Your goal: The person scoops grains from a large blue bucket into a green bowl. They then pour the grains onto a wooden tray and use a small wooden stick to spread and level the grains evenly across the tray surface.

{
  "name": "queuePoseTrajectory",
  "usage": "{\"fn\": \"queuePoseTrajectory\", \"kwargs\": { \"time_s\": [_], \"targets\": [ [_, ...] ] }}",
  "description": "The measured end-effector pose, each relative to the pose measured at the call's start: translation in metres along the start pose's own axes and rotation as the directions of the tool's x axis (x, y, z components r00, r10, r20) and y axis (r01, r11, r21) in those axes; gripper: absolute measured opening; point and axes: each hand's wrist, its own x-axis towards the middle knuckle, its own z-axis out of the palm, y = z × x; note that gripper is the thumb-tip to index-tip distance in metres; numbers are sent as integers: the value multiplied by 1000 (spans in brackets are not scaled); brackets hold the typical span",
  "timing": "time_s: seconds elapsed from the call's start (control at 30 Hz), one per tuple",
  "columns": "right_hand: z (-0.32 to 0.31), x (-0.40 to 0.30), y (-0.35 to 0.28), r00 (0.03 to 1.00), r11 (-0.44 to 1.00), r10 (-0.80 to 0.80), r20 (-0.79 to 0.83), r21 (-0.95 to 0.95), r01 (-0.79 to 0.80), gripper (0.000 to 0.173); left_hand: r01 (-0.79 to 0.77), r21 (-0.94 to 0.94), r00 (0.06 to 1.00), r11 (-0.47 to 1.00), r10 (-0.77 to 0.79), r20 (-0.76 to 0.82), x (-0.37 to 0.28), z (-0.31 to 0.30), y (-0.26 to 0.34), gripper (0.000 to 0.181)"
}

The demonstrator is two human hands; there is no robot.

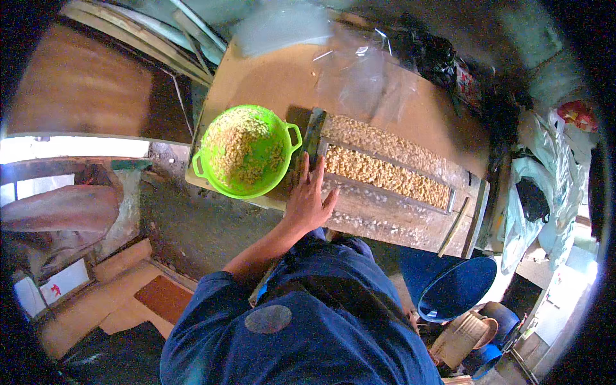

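My left hand (pixel 310 196) lies with its fingers spread on the left end of a wooden frame (pixel 375 204), just right of a green plastic colander (pixel 294 137). The colander has two loop handles and holds pale grains or beans (pixel 233 144), heaped towards its upper left. The frame's long central slot is filled with similar tan pieces (pixel 385 175), and a further strip of them (pixel 380 137) lies along its far side. White bits are scattered on the near board. A thin wooden stick (pixel 454 226) rests across the frame's right part. My right hand is out of view.
The frame and colander stand on a brown tabletop (pixel 269 72) with clear plastic film (pixel 358 82) at its back. Plastic bags (pixel 522 231) hang at the right. Below the table's right end are a blue barrel (pixel 457 288) and stacked containers (pixel 462 337). Cardboard (pixel 120 298) lies lower left.
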Motion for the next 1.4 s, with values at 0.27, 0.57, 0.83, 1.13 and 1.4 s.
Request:
{"fn": "queuePoseTrajectory", "kwargs": {
  "time_s": [0.27,0.57,0.83,1.13,1.4],
  "targets": [
    [-1,8,-22,998,999,-16,61,-43,18,27,7,-43,994,999,-2,106,-7,-13,5,85],
    [-26,-13,-36,995,995,-38,92,-83,46,30,2,98,992,995,-14,123,-22,-26,3,85],
    [-61,-33,-71,988,984,-91,127,-140,108,33,-31,-216,994,976,53,96,2,-15,1,83],
    [-118,-42,-162,913,839,-392,-116,-451,303,38,-161,-69,975,984,170,145,2,-6,7,82],
    [-122,6,-349,515,570,-813,-271,-550,611,50,-277,-84,948,957,287,140,-3,-5,17,80]
  ]
}}
